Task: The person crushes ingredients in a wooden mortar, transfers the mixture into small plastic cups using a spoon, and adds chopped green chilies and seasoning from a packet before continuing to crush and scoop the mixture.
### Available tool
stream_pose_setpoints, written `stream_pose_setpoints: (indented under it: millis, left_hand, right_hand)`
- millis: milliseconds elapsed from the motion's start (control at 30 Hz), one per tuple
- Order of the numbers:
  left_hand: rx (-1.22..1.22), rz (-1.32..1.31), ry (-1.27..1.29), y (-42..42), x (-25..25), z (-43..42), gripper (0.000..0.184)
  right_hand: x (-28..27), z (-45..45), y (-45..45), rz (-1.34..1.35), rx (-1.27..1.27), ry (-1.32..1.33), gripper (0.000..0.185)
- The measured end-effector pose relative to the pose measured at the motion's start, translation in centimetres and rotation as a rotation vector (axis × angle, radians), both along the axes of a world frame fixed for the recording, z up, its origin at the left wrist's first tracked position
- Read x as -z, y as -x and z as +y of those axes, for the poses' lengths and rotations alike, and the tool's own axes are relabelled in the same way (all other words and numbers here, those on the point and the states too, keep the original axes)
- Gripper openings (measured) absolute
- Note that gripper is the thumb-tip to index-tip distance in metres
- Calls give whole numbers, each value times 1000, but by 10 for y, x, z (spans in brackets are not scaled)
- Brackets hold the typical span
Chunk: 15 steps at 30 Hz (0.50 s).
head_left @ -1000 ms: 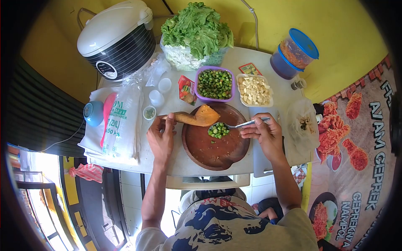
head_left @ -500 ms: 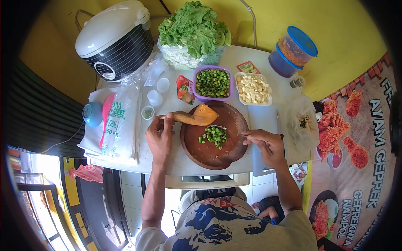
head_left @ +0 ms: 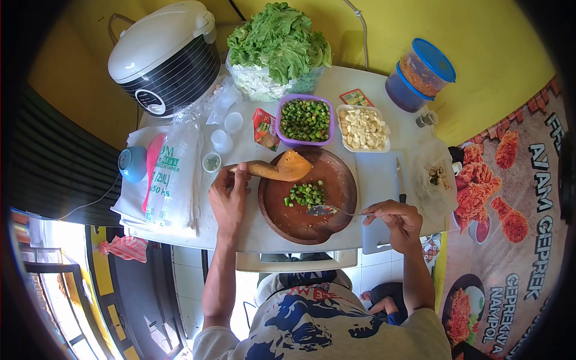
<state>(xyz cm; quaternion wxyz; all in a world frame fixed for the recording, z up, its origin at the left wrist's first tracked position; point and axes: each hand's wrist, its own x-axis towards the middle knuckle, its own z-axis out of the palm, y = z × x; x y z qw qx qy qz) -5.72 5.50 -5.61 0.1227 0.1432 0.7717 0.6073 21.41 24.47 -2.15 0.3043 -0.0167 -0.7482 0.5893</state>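
Note:
My left hand is closed on the handle of a wooden pestle, whose broad orange-brown end hangs over the far side of a wooden mortar bowl. Pinched in my right hand is a metal spoon. Its bowl is low in the mortar, just below a small heap of chopped green chillies. Whether the spoon touches the mortar's bottom I cannot tell. Behind the mortar stands a purple tub full of chopped green chillies, with a white tub of peeled garlic to its right.
A knife lies on the pale cutting board. Lettuce, a rice cooker and stacked lidded containers line the back. Plastic packs, small cups and a blue bowl are on the left.
My right hand has moved right and toward me, drawing the spoon from over the chopped chillies to their near side. The knife now shows. My left hand and the pestle have barely moved.

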Motion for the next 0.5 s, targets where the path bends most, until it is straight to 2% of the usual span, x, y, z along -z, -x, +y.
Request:
stream_pose_setpoints:
  millis: [167, 367, 500]
  left_hand:
    - [7, 4, 7, 1, 2, -1, 45]
    - [9, 16, 0, 0, 1, 0, 45]
    - [13, 22, 0, 0, -1, 0, 45]
  right_hand:
    - [6, -4, 1, -34, 1, 31, 18]
    - [14, -19, 22, 61, 100, -28, 18]
    - [16, -33, 36, 1, 25, -119, 20]
